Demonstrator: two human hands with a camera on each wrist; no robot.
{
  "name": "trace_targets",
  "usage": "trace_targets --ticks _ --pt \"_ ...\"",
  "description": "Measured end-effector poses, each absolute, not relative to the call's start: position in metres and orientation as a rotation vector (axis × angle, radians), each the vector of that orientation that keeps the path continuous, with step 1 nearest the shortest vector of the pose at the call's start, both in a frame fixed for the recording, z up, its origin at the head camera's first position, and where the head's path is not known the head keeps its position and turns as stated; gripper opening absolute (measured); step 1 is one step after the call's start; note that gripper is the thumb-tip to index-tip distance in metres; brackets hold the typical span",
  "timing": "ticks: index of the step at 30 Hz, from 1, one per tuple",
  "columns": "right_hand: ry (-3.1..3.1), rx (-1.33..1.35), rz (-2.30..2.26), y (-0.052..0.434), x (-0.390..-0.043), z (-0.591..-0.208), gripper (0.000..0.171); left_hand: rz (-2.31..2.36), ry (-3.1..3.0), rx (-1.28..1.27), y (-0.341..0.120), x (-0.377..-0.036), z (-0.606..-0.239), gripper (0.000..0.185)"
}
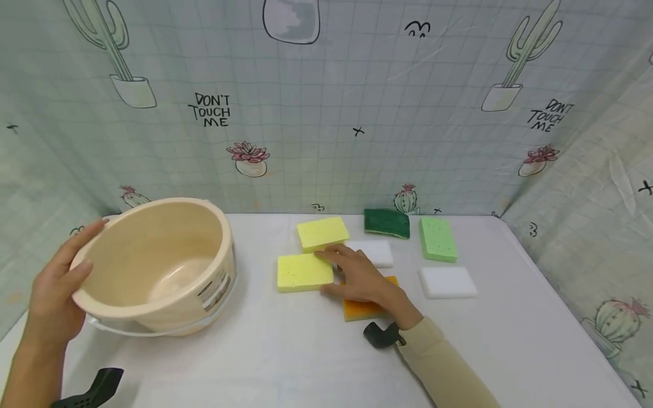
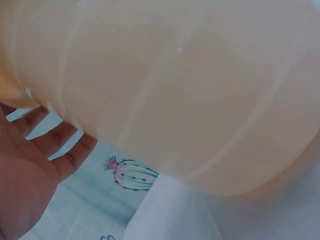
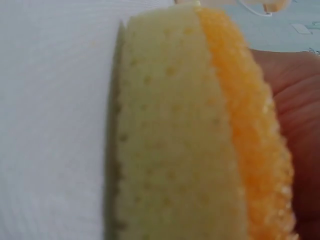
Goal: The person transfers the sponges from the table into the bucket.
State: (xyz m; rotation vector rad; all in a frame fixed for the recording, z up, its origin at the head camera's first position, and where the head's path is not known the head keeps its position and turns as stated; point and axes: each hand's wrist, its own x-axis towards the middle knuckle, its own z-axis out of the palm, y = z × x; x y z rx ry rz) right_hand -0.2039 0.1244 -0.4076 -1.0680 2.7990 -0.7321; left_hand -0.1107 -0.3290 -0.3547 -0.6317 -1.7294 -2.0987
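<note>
My left hand (image 1: pixel 66 272) lies with straight fingers (image 2: pixel 55 145) against the outer wall and rim of a beige plastic bucket (image 1: pixel 196 309), which is tilted with its mouth towards me. The bucket's wall (image 2: pixel 190 90) fills the left wrist view. My right hand (image 1: pixel 357 277) rests palm down on an orange-topped sponge (image 1: pixel 363 310), its fingers reaching out to the edge of a yellow sponge (image 1: pixel 303 273). In the right wrist view the orange sponge (image 3: pixel 200 140) is seen edge-on, with my palm (image 3: pixel 300 125) against its orange side.
On the white table lie a second yellow sponge (image 1: pixel 322 232), a white sponge (image 1: pixel 380 253), a dark green one (image 1: pixel 386 222), a light green one (image 1: pixel 437 239) and another white one (image 1: pixel 448 281). Cactus-print sheets wall in the back and both sides.
</note>
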Motion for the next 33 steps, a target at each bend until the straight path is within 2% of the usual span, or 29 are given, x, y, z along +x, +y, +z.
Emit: trace_targets --ticks 6,16,33 --pt "2.767 -1.053 -0.751 0.126 -0.205 -0.409 0.068 -2.039 -1.823 -0.645 -0.328 -0.110 -0.356 0.055" --pt "2.711 -1.010 -0.839 0.128 -0.206 -0.409 0.069 -2.071 -1.782 -0.833 -0.335 -0.114 -0.368 0.060" --pt "2.733 -0.912 -0.738 0.125 -0.203 -0.396 0.072 -2.113 -1.811 -0.735 -0.336 -0.115 -0.371 0.058"
